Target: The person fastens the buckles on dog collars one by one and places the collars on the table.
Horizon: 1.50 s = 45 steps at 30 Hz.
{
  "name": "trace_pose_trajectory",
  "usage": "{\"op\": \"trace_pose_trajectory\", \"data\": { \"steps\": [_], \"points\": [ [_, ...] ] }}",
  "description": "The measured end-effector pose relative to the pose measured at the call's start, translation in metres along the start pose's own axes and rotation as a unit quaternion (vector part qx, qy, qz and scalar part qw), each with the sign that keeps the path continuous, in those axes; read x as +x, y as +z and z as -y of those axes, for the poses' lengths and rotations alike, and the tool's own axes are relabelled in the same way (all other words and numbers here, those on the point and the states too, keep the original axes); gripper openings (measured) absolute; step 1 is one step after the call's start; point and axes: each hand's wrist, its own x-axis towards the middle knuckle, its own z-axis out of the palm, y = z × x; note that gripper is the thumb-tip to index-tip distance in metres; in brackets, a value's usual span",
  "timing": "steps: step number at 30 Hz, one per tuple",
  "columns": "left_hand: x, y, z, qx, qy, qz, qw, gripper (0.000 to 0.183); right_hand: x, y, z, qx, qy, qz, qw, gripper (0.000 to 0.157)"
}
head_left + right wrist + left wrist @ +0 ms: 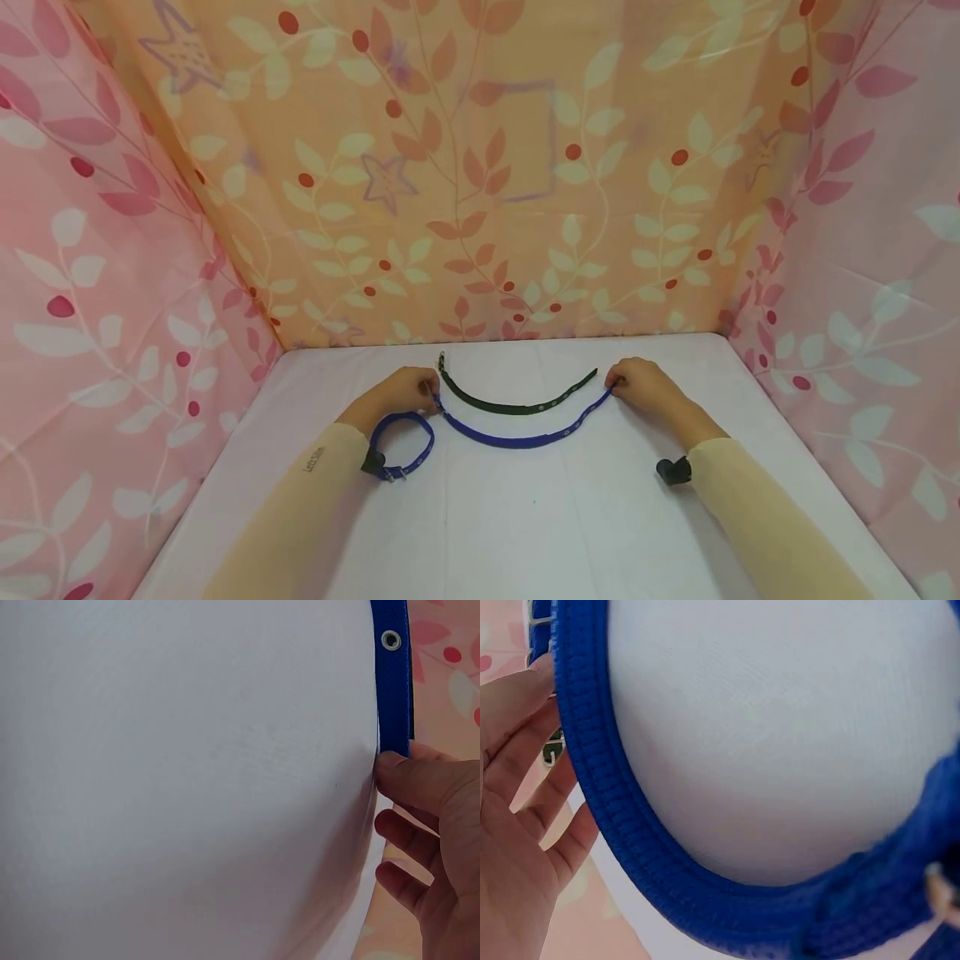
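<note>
A blue pet collar [517, 442] hangs in a shallow curve between both hands, unbuckled. My left hand [408, 387] pinches its buckle end; in the left wrist view the fingertips are partly hidden behind a nearer blue band. My right hand [637, 383] grips the eyelet end between thumb and forefinger, with a metal eyelet [391, 640] just above the thumb. Just beyond the held collar, a dark green collar [502, 409] lies in a similar curve, its buckle [442, 362] near the left fingers. Another blue collar [622, 802], fastened into a loop, is close by the left wrist.
A white-covered table [495, 525] lies under the collars. Orange patterned cloth [480, 208] hangs behind it, with pink patterned cloths [112, 333] along both sides. A small black device [673, 472] is at the right wrist.
</note>
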Motion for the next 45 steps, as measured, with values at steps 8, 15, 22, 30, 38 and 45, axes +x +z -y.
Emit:
{"op": "trace_pose_trajectory", "data": {
  "steps": [8,15,22,30,38,45],
  "points": [
    [-0.010,-0.008,-0.004,-0.031,0.042,0.027,0.9983,0.020,-0.007,-0.014,-0.011,0.093,0.001,0.002,0.996,0.011],
    [-0.017,-0.017,-0.010,-0.082,0.079,0.057,0.9919,0.014,-0.022,-0.027,-0.024,0.234,0.055,-0.015,0.970,0.025],
    [-0.029,-0.019,-0.026,-0.113,0.108,0.040,0.9868,0.011,-0.035,-0.028,-0.015,0.306,0.080,-0.042,0.948,0.038],
    [-0.055,-0.010,-0.047,-0.137,0.094,-0.024,0.9859,0.014,-0.051,-0.035,0.022,0.298,0.054,-0.110,0.947,0.028],
    [-0.084,-0.008,-0.069,-0.148,0.091,-0.148,0.9737,0.027,-0.069,-0.054,0.071,0.292,0.006,-0.220,0.931,0.020],
    [-0.113,-0.007,-0.097,-0.213,0.138,-0.280,0.9258,0.039,-0.077,-0.062,0.096,0.334,-0.054,-0.293,0.894,0.031]
  ]
}}
